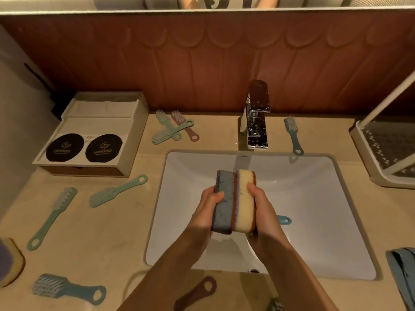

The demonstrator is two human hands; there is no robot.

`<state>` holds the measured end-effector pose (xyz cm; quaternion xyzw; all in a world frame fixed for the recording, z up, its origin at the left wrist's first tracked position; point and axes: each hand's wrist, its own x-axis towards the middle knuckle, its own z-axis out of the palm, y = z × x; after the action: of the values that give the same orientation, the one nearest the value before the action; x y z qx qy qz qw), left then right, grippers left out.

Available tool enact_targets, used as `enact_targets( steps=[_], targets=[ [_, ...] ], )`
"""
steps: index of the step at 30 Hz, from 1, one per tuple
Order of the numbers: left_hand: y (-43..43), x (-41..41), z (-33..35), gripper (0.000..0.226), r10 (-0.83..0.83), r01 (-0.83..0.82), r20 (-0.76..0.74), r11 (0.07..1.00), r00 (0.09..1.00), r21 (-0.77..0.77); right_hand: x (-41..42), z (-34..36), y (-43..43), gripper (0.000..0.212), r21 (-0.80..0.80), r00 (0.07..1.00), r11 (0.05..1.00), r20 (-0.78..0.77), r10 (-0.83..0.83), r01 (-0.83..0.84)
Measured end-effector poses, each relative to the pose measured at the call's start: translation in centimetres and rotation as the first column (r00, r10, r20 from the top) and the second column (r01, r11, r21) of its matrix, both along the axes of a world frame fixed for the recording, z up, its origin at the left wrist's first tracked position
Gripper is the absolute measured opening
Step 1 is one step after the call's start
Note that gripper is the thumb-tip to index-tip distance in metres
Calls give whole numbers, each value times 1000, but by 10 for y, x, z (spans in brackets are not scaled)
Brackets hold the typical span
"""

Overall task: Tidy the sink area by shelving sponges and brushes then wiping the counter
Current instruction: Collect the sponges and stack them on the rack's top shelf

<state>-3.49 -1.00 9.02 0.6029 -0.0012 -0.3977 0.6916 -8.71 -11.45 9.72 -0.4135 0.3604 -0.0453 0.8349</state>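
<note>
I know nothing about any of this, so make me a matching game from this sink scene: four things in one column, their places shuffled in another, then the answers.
Things:
1. stacked sponges
2. wooden box
3. blue cloth
4. white rack

Places:
a. near right edge of the counter
b. back right corner of the counter
c. gripped by the left hand and right hand above the sink
d. back left of the counter

Pairs: 1-c, 2-d, 3-a, 4-b.

Faucet point(257, 122) rises behind sink point(314, 198); brushes point(56, 212) crowd the counter point(107, 239) (mostly left).
</note>
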Motion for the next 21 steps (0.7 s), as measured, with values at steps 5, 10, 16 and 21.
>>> enact_targets(
  steps=[5,10,16,21],
  targets=[
    [2,4,4,53,69,-71,-59,997,996,-23,3,1,11,28,12,1000,1000,17,26,-26],
    [12,8,9,39,136,-137,-68,990,988,-18,5,5,25,27,9,996,997,44,77,-77],
    [23,10,19,52,-94,96,57,995,994,-38,5,10,28,31,-99,989,988,74,128,-120],
    [38,27,24,73,-149,147,199,989,969,27,7,16,26,35,-310,963,919,39,268,-243]
  ],
)
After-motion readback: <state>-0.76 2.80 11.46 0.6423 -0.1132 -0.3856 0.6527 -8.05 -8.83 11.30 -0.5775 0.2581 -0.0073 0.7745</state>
